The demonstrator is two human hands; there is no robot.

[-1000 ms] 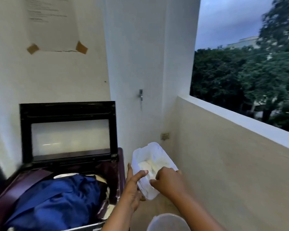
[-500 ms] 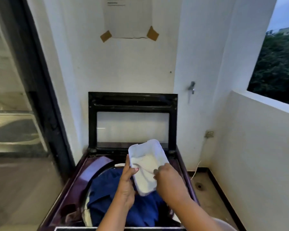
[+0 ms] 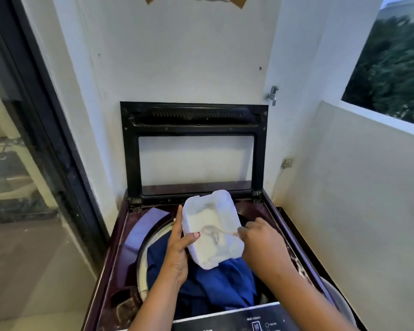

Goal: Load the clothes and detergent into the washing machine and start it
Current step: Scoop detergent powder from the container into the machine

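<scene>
Two hands [image 3: 177, 254] [image 3: 261, 244], one detergent tub [image 3: 212, 229], one washer [image 3: 120, 259].

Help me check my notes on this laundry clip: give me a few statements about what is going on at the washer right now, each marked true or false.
1. The washing machine lid stands open. True.
2. The left hand holds the white container over the drum. True.
3. The drum is empty. False: blue clothes fill it.
4. The right hand rests on the control panel. False: it reaches into the container.
5. A tap is on the wall to the machine's right. True.
</scene>
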